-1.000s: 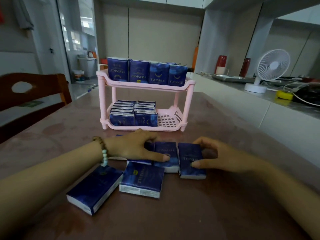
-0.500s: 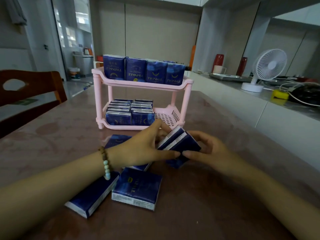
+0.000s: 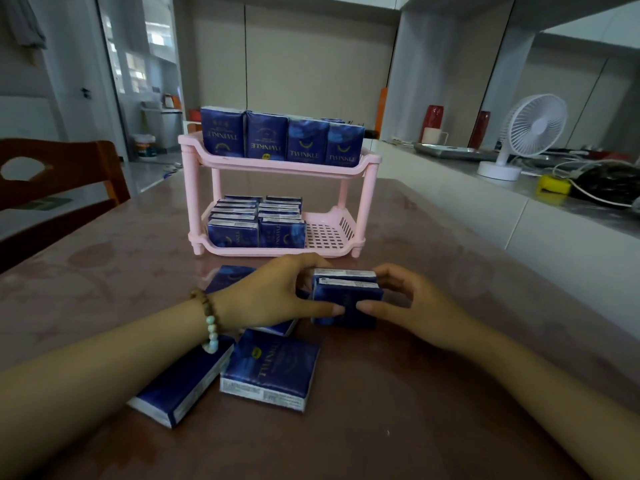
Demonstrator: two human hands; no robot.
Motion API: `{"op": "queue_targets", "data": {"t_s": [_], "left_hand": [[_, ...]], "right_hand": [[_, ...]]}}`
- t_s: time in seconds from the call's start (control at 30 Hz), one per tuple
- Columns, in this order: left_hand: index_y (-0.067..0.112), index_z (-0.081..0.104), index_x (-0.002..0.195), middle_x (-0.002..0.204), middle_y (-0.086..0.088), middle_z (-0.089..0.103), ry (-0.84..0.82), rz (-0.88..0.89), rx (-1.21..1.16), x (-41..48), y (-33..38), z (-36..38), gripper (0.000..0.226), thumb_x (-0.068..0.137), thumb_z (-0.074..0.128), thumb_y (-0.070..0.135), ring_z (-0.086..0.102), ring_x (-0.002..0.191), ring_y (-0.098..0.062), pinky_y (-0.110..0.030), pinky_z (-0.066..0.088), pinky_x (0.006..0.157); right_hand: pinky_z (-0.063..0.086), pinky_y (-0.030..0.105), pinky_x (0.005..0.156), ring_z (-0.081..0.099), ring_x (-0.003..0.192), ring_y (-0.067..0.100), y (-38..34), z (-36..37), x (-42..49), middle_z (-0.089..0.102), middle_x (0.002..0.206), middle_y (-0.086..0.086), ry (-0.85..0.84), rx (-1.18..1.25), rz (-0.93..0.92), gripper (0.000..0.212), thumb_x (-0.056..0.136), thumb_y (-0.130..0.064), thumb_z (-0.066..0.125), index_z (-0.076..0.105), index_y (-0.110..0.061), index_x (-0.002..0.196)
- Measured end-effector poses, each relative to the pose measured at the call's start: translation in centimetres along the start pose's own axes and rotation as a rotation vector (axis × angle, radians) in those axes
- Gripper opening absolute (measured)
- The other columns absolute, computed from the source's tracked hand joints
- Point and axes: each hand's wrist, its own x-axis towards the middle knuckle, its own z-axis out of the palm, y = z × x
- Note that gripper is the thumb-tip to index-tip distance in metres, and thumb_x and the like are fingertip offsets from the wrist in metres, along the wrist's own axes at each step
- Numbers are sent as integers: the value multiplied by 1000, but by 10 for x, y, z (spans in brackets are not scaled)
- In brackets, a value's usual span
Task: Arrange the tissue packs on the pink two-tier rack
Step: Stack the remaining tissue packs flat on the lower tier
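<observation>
Two tissue packs (image 3: 346,289), on edge with long axis crosswise, pinched between my left hand (image 3: 273,296) and right hand (image 3: 415,306); pink rack (image 3: 277,252) lies straight ahead, lower tier part bare

Both forearms are showing bare to the edges of the view. The left hand (image 3: 273,296) is wearing a beaded bracelet (image 3: 210,320) at the wrist: small dark brown round beads are running along its upper half, and paler mint-green and whitish beads are hanging along its lower half.
</observation>
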Motion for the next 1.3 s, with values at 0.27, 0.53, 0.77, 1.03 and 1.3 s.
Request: {"op": "queue_targets", "data": {"t_s": [0.27,0.53,0.77,1.03,1.3], "left_hand": [[10,57,119,113,-11,68,80,17,-163,19,15,-55,45,78,62,29,65,102,-23,-37,53,89],[14,52,102,100,0,66,99,-140,-136,62,-17,-79,13,91,56,10,66,87,1,-16,53,79],[10,47,125,112,2,60,67,-166,-64,101,-29,-70,34,92,55,13,62,81,8,-4,47,65],[17,44,135,122,8,53,129,-201,72,145,-48,-65,48,90,59,25,52,104,-5,0,41,76],[23,45,133,138,-2,47,-71,-397,508,182,-85,-68,62,80,65,49,44,125,-22,-37,34,109]], "right_hand": [[35,38,111,41,117,-13,-9,-8,30,37,134,-18,223,101,-148,39,74,-56,61,44,-55,109],[16,41,114,0,144,11,3,-14,72,-13,156,-18,-13,-266,-22,68,74,-63,49,21,-56,136],[22,37,114,11,143,9,31,-8,85,-6,155,-19,-146,-481,-47,71,77,-76,36,0,-60,137],[13,34,115,-2,145,8,33,-9,87,-17,154,-23,-165,-493,-23,69,80,-74,35,-2,-61,137],[13,36,116,-6,145,8,37,-7,88,-19,152,-25,-167,-486,-9,63,76,-77,34,-6,-73,125]]}}
